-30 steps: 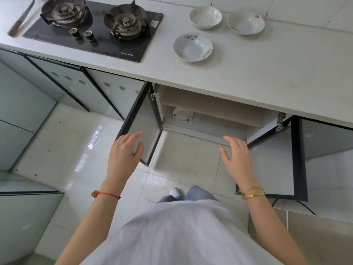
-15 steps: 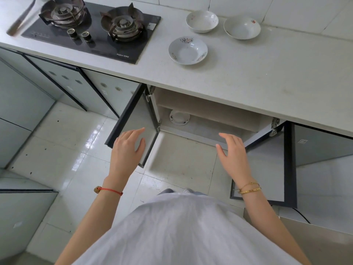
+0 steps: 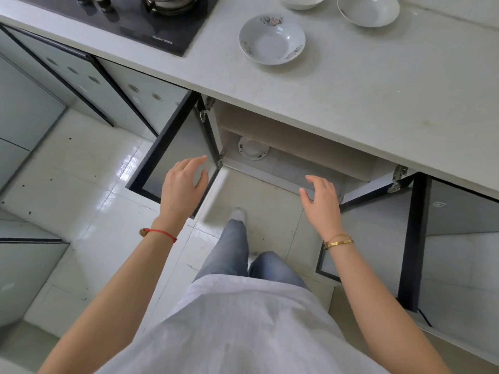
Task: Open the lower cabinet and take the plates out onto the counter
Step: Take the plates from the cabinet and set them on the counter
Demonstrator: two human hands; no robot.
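Both hands, our left hand (image 3: 183,182) and right hand (image 3: 321,202), hover open and empty before the opened lower cabinet (image 3: 291,157), where one plate (image 3: 253,148) remains; three plates (image 3: 272,39) sit on the surface (image 3: 378,85).

The counter (image 3: 351,103) was off-white, the hob (image 3: 151,25) at ten o'clock black. The nearest bowl (image 3: 272,39) was white with red-and-dark floral prints on its rim, as was the plate (image 3: 253,148) in the cabinet. Cabinet doors (image 3: 175,149) were grey glass framed in black
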